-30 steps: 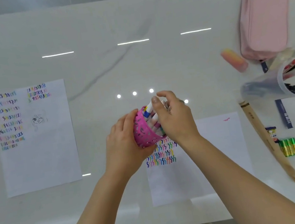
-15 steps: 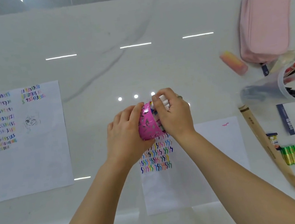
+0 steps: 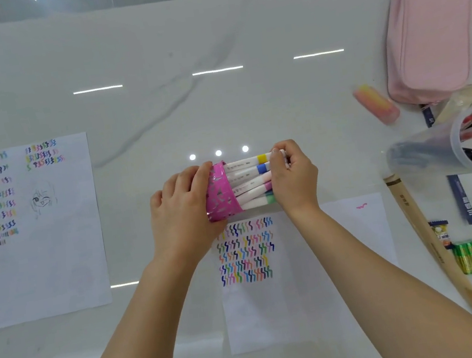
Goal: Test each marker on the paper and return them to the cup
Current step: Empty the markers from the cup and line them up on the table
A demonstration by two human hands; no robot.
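1. tipping the pink cup [image 3: 220, 191] on its side just beyond the paper [image 3: 276, 303], the left hand [image 3: 184, 207] wraps its fingers round the cup wall, likely to steady it.
2. the markers [image 3: 248, 177] lie bundled in the cup, their ends sticking out to the right.
3. the right hand [image 3: 294, 179] curls over those ends and grips the bundle, probably to draw it out for testing.
4. the paper lies flat on the tabletop [image 3: 150, 54], with rows of coloured squiggles and blank space below.
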